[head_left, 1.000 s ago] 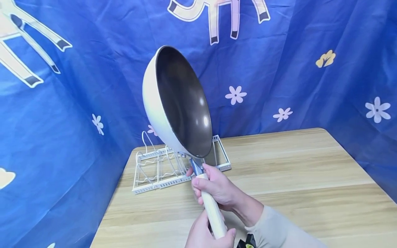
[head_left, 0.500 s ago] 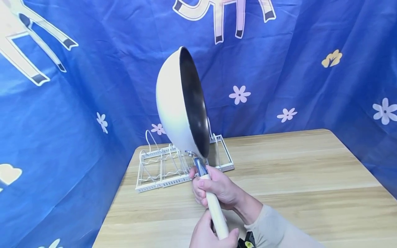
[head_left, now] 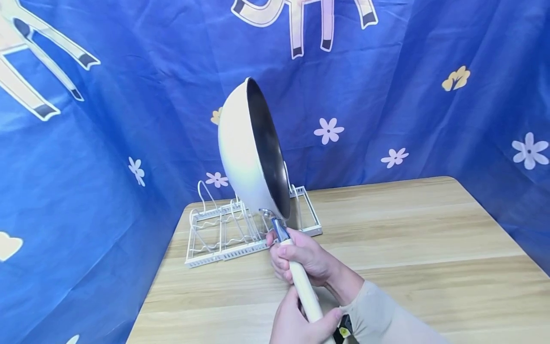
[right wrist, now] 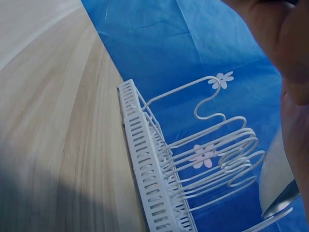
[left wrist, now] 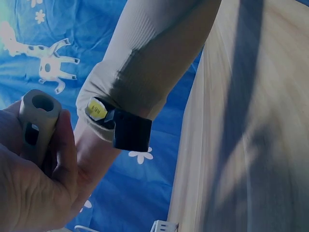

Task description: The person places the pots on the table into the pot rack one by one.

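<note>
Your left hand (head_left: 297, 321) grips the low end of the long cream handle (head_left: 304, 289); your right hand (head_left: 312, 260) grips higher, nearer the deep round white pan (head_left: 242, 141). It's raised ahead of both, long axis pointing up, away, slightly left, mouth right. White wire rack (head_left: 245, 250) beyond; contact unclear.

Beige sleeve (left wrist: 149, 53) – black wrist box (left wrist: 132, 131), yellow label (left wrist: 96, 109)

You face a blue fabric curtain (head_left: 365, 86) printed with pale animals (left wrist: 53, 63) and white flowers (head_left: 328, 131), behind a pale, wood-grain, round-cornered tabletop (head_left: 412, 248).
</note>
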### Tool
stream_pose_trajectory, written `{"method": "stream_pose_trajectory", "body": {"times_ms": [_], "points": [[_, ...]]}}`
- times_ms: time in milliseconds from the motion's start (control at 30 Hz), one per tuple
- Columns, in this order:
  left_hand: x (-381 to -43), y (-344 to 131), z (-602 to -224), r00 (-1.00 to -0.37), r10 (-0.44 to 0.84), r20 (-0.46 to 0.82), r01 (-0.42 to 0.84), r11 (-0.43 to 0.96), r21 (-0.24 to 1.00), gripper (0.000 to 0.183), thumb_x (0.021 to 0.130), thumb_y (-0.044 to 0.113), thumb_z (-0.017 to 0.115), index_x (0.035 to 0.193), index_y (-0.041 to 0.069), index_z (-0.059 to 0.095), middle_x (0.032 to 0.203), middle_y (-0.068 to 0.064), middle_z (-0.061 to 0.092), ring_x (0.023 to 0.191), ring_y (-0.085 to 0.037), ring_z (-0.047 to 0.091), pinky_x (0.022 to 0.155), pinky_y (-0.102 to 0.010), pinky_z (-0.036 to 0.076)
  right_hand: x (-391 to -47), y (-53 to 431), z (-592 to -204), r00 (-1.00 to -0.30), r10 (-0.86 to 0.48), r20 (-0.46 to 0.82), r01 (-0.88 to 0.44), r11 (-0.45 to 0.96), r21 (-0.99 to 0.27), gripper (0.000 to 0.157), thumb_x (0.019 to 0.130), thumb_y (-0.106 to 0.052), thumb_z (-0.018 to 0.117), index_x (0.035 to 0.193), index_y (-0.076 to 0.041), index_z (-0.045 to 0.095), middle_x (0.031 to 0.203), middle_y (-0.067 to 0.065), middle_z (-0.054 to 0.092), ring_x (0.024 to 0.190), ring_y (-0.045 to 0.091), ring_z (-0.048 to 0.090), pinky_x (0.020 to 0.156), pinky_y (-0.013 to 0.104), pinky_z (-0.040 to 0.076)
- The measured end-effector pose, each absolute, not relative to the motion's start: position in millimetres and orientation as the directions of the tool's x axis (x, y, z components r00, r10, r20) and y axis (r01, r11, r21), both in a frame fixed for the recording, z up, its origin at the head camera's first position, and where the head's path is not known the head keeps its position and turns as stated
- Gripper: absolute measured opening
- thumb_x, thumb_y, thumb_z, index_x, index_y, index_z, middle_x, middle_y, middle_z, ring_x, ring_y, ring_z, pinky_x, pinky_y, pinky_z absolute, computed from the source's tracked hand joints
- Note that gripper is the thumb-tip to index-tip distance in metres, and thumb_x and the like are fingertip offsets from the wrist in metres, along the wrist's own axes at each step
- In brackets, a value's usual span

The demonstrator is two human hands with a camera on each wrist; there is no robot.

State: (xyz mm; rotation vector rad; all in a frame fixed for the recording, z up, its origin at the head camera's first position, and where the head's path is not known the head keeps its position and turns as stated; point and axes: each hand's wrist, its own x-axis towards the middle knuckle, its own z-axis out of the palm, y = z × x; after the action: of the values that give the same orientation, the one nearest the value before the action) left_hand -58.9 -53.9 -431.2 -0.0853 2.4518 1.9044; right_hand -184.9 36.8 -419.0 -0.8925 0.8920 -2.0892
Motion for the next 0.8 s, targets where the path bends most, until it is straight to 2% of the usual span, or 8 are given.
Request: {"method": "stream_pose_trajectory", "body": {"times_ms": [133, 533, 800], "points": [[-61, -48, -432, -0.998, -0.018, -0.061, -0.063, 0.23, 0.971, 0.046, 0.074, 0.027, 0.095, 0.109, 0.013, 0.07, 0.083, 0.006, 0.062, 0.074, -0.003, 0.058, 0.065, -0.022, 0.048, -189, 41, -422, -0.511, -0.795, 0.326, 0.326, -0.53, -0.783, 0.022, 0.104, -0.004, 0.044, 0.125, -0.013, 0.043, 0.075, -0.013, 0.057, 0.061, -0.001, 0.06, 0.057, 0.016, 0.047], [-65, -35, -433, -0.998, -0.009, -0.062, -0.063, 0.201, 0.978, 0.045, 0.076, 0.028, 0.094, 0.109, 0.011, 0.069, 0.09, 0.002, 0.067, 0.079, -0.004, 0.061, 0.07, -0.022, 0.05, -197, 51, -432, -0.48, -0.802, 0.357, 0.368, -0.553, -0.747, 0.02, 0.107, -0.007, 0.046, 0.126, -0.015, 0.045, 0.077, -0.013, 0.058, 0.063, -0.001, 0.061, 0.057, 0.015, 0.048], [-67, -27, -437, -0.995, 0.011, -0.095, -0.093, 0.134, 0.987, 0.049, 0.078, 0.024, 0.091, 0.118, 0.008, 0.068, 0.097, -0.004, 0.074, 0.084, -0.006, 0.067, 0.076, -0.02, 0.054, -200, 58, -441, -0.476, -0.796, 0.374, 0.376, -0.569, -0.731, 0.02, 0.108, -0.009, 0.045, 0.127, -0.015, 0.046, 0.078, -0.013, 0.057, 0.063, -0.002, 0.06, 0.058, 0.015, 0.048]]}}
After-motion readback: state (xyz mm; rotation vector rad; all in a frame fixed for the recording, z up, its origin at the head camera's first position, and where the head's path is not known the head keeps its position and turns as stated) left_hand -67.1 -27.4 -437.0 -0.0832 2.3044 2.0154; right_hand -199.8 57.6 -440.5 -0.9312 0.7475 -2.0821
